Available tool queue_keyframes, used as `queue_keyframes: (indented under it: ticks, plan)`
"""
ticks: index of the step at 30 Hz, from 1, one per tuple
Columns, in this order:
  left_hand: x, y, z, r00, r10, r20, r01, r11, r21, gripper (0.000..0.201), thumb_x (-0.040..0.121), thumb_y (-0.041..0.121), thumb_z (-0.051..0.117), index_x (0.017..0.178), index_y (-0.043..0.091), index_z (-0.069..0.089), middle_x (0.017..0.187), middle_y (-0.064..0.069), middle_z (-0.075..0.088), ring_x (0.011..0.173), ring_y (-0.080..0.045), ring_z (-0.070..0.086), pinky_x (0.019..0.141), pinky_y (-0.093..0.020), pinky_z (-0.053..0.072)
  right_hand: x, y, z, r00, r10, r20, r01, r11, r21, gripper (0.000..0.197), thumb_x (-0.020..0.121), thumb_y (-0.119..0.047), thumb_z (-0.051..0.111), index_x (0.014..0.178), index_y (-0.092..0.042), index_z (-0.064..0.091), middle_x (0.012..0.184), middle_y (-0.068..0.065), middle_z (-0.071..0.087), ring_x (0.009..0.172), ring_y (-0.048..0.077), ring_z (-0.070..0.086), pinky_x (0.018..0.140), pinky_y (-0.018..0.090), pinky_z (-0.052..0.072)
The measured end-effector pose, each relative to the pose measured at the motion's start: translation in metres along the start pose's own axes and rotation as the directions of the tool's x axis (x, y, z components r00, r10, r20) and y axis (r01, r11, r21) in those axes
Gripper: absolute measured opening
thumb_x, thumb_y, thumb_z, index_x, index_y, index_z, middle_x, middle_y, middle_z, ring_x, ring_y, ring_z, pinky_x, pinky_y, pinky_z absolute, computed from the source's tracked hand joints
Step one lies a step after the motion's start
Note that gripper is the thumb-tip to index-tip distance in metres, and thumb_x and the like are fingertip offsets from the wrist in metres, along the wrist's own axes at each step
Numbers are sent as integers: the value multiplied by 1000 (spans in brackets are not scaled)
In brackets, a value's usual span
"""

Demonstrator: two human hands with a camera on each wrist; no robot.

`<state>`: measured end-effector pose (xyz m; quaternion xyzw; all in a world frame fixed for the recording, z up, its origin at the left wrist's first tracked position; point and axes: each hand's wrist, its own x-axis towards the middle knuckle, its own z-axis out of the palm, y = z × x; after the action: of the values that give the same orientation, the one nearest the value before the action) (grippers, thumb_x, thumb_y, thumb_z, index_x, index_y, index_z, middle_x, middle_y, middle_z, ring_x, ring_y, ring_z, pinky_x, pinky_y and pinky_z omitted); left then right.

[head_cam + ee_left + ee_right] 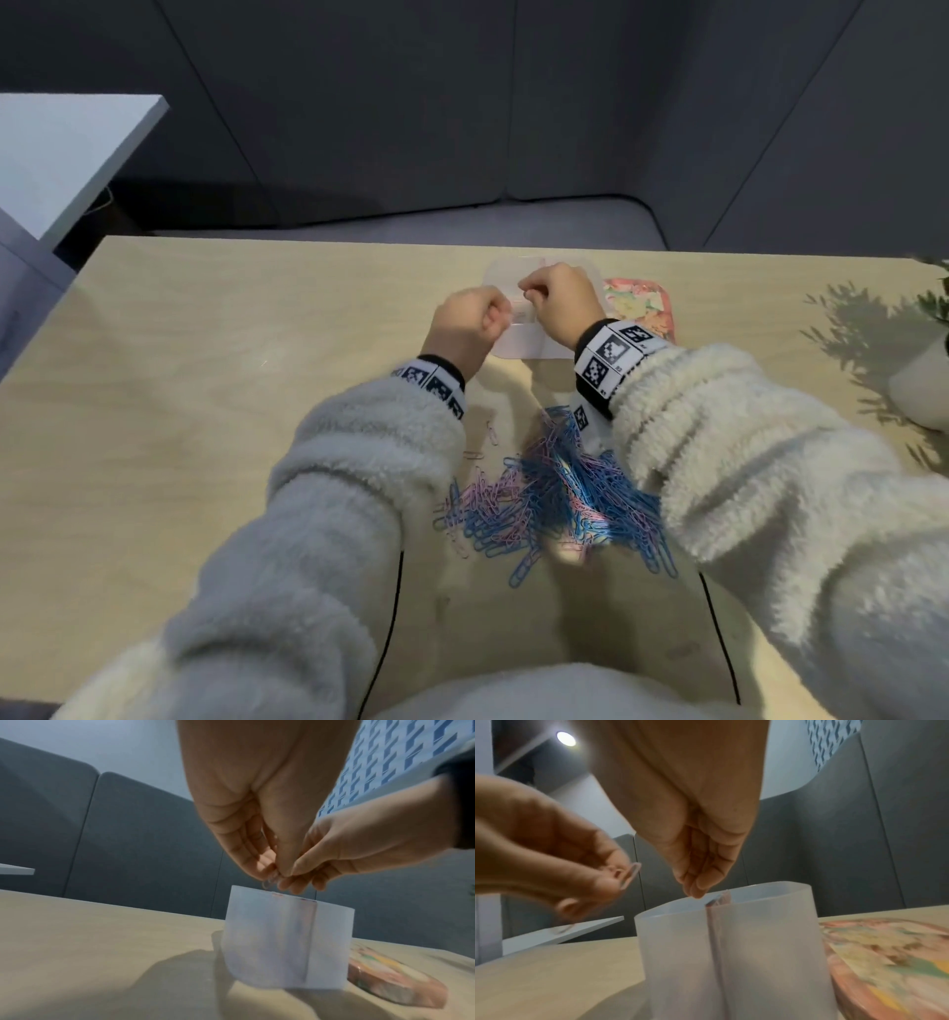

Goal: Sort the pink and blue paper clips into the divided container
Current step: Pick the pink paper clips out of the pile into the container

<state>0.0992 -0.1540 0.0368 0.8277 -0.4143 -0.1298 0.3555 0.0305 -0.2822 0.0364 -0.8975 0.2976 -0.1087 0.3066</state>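
Observation:
A translucent divided container (516,350) stands at the table's far middle, its divider facing me (714,943). My left hand (470,321) hovers just left of its rim and pinches a pink paper clip (632,874) between thumb and fingertips (268,882). My right hand (557,298) hangs over the container near the divider, fingertips (696,890) gathered together, with no clip showing between them. A mixed pile of pink and blue paper clips (554,498) lies on the table between my forearms. What is inside the container is hidden.
A floral-patterned lid (642,308) lies flat right of the container. A white plant pot (919,385) stands at the right edge. A few loose pink clips (493,434) lie left of the pile. A white tabletop (61,154) sits beyond the far left corner.

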Motion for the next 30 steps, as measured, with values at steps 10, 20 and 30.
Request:
queue_keyframes:
  ticks: [10,20,30]
  plan:
    - [51,6,20,992,13,128,-59,931,361,26,94,17,45,84,6,66,99,-14,69,96,-36,60,80,-38,46,-68,13,-2,998,39,-45,-34,992,118,23,89,-9,50,101,-7,69,98,9,72,90,22,64,82,26,47]
    - [-42,-24,1,996,-1,91,-29,942,333,20,92,20,48,95,11,65,95,-8,64,88,-26,60,79,-35,48,-122,9,55,854,-189,485,253,965,-68,25,85,-9,51,104,-12,68,111,8,64,107,28,54,89,35,43]
    - [-138,-52,28,844,-492,213,299,761,576,33,84,44,52,73,14,58,81,-7,68,81,-28,66,72,-34,52,-152,29,77,804,-403,437,536,810,-238,9,72,-25,64,75,-20,71,80,0,66,72,27,59,64,36,52]
